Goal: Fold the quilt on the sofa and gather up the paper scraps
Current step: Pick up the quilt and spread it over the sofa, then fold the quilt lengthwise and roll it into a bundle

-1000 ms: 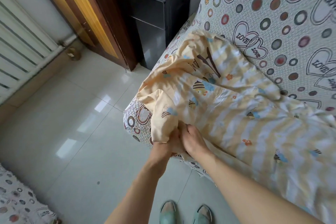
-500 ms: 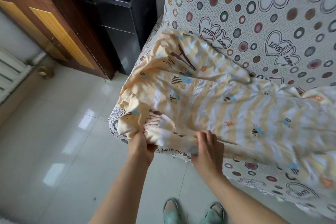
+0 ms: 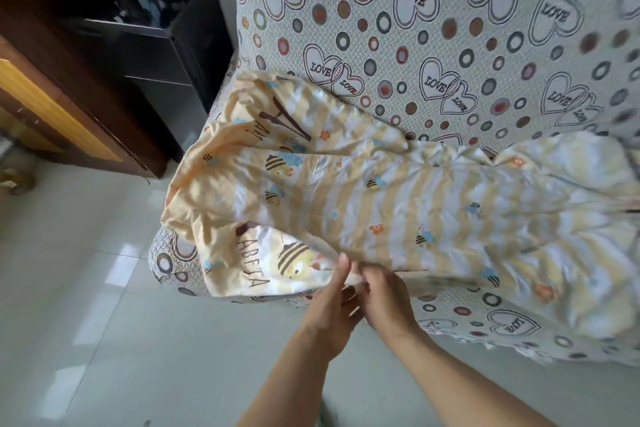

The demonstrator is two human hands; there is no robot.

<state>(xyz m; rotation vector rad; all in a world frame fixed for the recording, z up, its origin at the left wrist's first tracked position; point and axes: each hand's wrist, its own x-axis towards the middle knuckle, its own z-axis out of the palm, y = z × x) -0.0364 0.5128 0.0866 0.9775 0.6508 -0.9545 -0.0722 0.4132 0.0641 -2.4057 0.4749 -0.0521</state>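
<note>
Yellow-striped cotton quilt point(image 3: 381, 204), qty 1, bee print, lies rumpled along sofa point(image 3: 450, 28) seat, one end draped over sofa's left front corner. Hands, qty 2, meet at quilt's front edge nr that corner: left hand point(image 3: 332, 305) w/ thumb up against fabric, fingers partly hidden, grip can't be told; right hand point(image 3: 384, 295) pinches quilt hem. Sofa cover: hearts & dots, "LOVE" print. Black cabinet point(image 3: 149, 45), qty 1, beside sofa's left end. Tile floor point(image 3: 86, 322) below.

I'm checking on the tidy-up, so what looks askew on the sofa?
The quilt lies rumpled and unfolded across the sofa, its left end bunched and hanging over the seat's front edge. Both hands meet at its near hem. No paper scraps show.
</note>
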